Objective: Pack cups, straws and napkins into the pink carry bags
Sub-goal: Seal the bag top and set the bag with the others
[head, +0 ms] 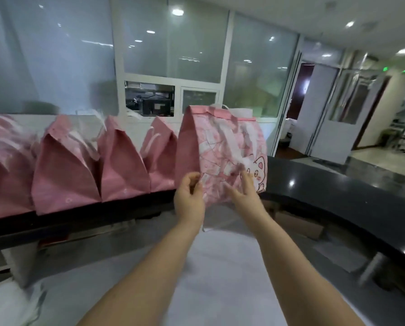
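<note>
The front bag (220, 151) is pink with pale white patches and a white cartoon cat (259, 171) in dark outline. The other bags (67, 172) show plain dusty-pink sides, with white handles (149, 142). The tabletop (338, 191) is glossy black.

From my station I read both arms as bare, extended forward and converging toward the centre of the view. The left forearm (149, 267) rises from the lower left edge and the right forearm (291, 267) from the lower right.

Left hand (189, 196): back toward the camera, fingers (194, 182) curled inward. Motion blur prevents me from confirming whether they grip anything.

Right hand (244, 192): beside the left at similar height, its fingertips (247, 178) straight, slightly spread, pointing up and away. The two hands are apart, not touching.
</note>
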Demonstrator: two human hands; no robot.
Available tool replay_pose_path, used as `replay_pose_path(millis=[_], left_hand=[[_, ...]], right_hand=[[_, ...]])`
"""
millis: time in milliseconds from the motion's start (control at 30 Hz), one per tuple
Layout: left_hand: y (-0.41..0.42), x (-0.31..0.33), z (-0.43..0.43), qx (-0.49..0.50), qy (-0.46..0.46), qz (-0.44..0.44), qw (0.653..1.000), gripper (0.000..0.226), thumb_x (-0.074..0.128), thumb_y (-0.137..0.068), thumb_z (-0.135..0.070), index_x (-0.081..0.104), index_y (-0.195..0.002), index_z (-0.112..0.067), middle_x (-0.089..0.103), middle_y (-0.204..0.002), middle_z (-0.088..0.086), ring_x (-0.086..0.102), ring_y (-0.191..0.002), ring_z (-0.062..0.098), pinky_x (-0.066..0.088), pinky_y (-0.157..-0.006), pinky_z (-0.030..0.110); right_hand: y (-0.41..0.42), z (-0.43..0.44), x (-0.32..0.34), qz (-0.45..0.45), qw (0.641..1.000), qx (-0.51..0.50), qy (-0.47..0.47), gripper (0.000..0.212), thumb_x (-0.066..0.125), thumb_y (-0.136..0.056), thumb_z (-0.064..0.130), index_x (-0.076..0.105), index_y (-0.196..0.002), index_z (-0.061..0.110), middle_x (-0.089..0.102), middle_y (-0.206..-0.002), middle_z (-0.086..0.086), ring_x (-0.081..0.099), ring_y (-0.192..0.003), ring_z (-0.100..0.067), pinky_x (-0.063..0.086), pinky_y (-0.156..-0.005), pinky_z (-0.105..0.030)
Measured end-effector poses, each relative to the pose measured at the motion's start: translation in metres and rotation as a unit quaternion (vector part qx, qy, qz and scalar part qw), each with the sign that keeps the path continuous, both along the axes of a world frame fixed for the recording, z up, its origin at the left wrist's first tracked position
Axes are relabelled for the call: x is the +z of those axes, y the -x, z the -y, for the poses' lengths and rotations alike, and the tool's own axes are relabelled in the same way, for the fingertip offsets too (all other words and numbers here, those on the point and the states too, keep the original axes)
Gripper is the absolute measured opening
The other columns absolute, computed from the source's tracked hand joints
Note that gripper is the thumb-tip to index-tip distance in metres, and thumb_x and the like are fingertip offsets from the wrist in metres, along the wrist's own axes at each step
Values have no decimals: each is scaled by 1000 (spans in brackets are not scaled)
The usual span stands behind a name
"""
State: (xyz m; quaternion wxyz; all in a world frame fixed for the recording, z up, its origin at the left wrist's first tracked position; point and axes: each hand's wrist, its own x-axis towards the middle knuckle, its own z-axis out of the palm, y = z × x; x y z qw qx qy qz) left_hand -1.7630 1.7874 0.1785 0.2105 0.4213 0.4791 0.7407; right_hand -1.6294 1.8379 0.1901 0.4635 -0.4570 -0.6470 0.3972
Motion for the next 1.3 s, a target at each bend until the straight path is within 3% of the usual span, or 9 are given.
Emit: replay_pose_path(millis=[100, 267, 367, 433, 600, 733, 833, 1000, 1300], left_hand=[[-30, 2, -46, -12, 16, -12, 1000, 17, 63, -93, -15, 60, -82, -28, 67, -77, -12, 60, -73, 2, 48, -69, 18], [-56, -12, -119, -47, 55, -34, 997, 24, 56, -94, -9, 59, -80, -28, 67, -78, -8, 61, -75, 8, 52, -72, 27], [-66, -24, -158, -64, 105, -65, 990, 24, 55, -92, -9, 60, -77, -27, 67, -81, -6, 64, -80, 12, 54, -73, 28], [-70, -33, -176, -98, 133, -63, 984, 26, 55, -92, -6, 64, -80, -27, 70, -83, -6, 67, -83, 12, 57, -74, 24], [-50, -55, -199, -61, 131, -175, 974, 38, 64, -84, 1, 68, -104, -31, 65, -106, -10, 63, -99, 8, 52, -87, 23], [-21, -34, -221, 142, 51, -168, 974, 44, 81, -72, -11, 57, -107, -24, 55, -106, -6, 55, -100, 16, 46, -87, 30], [-6, -14, -246, 84, 90, -114, 986, 55, 82, -70, -10, 51, -115, -22, 56, -115, 1, 57, -104, 17, 49, -88, 28], [15, -13, -268, 56, 142, -150, 977, 53, 82, -72, -15, 46, -107, -35, 59, -107, -7, 57, -88, -1, 40, -66, 7], [15, -38, -263, 129, 138, -234, 954, 30, 75, -78, -14, 55, -96, -26, 59, -95, -6, 59, -85, 13, 42, -74, 22]], right_hand=[[1, -32, 5, -171, 978, 105, 65, 66, 67, -90, 28, 33, -144, 44, 40, -150, -7, 50, -129, -29, 43, -103, -56], [-20, -105, 3, -180, 980, 82, 27, 61, 70, -87, 23, 44, -138, 45, 46, -141, 12, 50, -124, -7, 50, -92, -31], [-28, -146, -10, -206, 973, 93, 53, 62, 76, -82, 20, 49, -131, 46, 51, -136, 7, 55, -121, -12, 50, -98, -39], [-29, -168, -20, -212, 972, 81, 67, 62, 77, -80, 16, 50, -128, 44, 55, -130, 7, 60, -115, -11, 54, -88, -33], [-32, -212, -45, -155, 986, 19, 56, 59, 63, -87, 7, 47, -137, 34, 57, -129, 5, 59, -110, -4, 55, -73, -19], [-39, -241, -52, -113, 992, 32, 54, 54, 58, -90, 4, 51, -134, 34, 60, -129, 4, 61, -111, -9, 54, -94, -38], [-37, -261, -47, -93, 990, 87, 61, 55, 60, -87, -1, 53, -134, 29, 60, -130, 1, 60, -117, -17, 50, -99, -45], [-18, -285, -32, -34, 990, 122, 68, 62, 82, -72, 17, 54, -125, 32, 60, -123, 7, 63, -107, -16, 58, -85, -40], [12, -287, -49, -29, 997, 60, 29, 42, 72, -76, 7, 63, -99, 42, 71, -95, 14, 66, -88, -4, 50, -67, -17]])
